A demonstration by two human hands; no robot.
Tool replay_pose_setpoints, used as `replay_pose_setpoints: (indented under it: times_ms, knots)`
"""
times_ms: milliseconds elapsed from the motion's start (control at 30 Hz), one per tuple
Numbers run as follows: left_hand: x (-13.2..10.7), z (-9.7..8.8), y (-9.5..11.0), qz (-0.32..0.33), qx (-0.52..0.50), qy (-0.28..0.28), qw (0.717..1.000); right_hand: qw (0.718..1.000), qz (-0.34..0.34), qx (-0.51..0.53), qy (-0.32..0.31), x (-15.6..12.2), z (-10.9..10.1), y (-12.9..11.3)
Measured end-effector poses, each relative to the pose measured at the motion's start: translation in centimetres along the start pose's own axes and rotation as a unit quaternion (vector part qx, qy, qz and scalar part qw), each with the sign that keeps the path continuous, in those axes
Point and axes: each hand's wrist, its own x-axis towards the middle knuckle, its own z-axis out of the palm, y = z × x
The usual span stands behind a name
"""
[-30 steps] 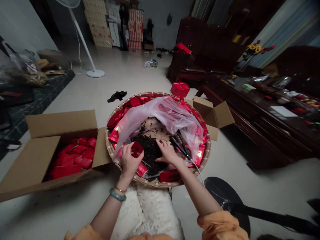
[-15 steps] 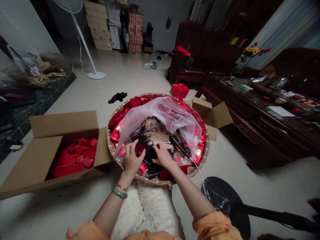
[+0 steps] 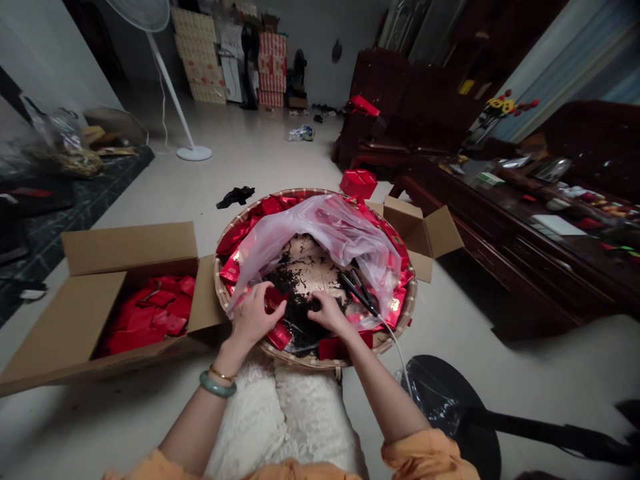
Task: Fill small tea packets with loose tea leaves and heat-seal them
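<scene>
A round woven basket sits in front of my knees. It holds a pale plastic sheet, red foil packets and a heap of dark loose tea leaves. My left hand is closed round a small red packet at the near left of the heap. My right hand rests on the leaves just to the right, fingers pinched together in them. A dark heat sealer tool with a white cord lies beside my right hand.
An open cardboard box with red packets stands to the left. A smaller open box stands behind the basket at right. A dark wooden table runs along the right. A black round stand base is near my right arm. A white fan stand is far left.
My right hand has drawn back from flat on the leaves into a pinch. My left hand has lowered the red packet toward the heap and shifted slightly left.
</scene>
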Motion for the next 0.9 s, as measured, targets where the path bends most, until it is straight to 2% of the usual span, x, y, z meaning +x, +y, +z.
replay_pose_setpoints:
  times_ms: [67, 133, 200, 233, 333, 433, 500, 567, 767, 900]
  knots:
    - [0.5, -0.9, -0.1, 0.019, -0.003, -0.031, 0.999, 0.983, 0.067, 0.169, 0.013, -0.2, -0.2, 0.3]
    - [1.0, -1.6, -0.2, 0.02, -0.007, -0.044, 0.999, 0.924, 0.148, 0.352, 0.019, -0.3, -0.4, 0.3]
    - [1.4, -1.9, -0.3, -0.003, -0.019, -0.039, 0.999, 0.859, 0.199, 0.471, 0.022, -0.4, -0.8, 0.0]
    - [1.6, -2.0, -0.2, -0.021, -0.027, -0.034, 0.999, 0.84, 0.21, 0.501, 0.021, -0.5, -1.1, -0.1]
    - [2.2, -2.2, 0.0, -0.071, -0.042, -0.04, 0.996, 0.809, 0.22, 0.545, 0.0, -0.7, -2.0, -0.8]
    - [2.9, -2.3, 0.0, -0.08, -0.058, -0.063, 0.993, 0.724, 0.232, 0.648, -0.036, -1.0, -2.5, -1.5]
    - [3.3, -2.3, -0.1, -0.067, -0.081, -0.078, 0.991, 0.669, 0.247, 0.7, -0.033, -1.1, -2.5, -1.8]
    - [3.6, -2.1, -0.2, -0.062, -0.092, -0.091, 0.99, 0.65, 0.261, 0.714, -0.016, -1.1, -2.3, -1.8]
    - [4.0, -1.9, 0.8, -0.054, -0.102, -0.113, 0.987, 0.63, 0.248, 0.736, 0.002, -0.9, -2.1, -2.0]
    - [4.3, -2.0, 2.8, -0.032, -0.12, -0.064, 0.99, 0.629, 0.214, 0.747, 0.015, -0.9, -2.5, -2.8]
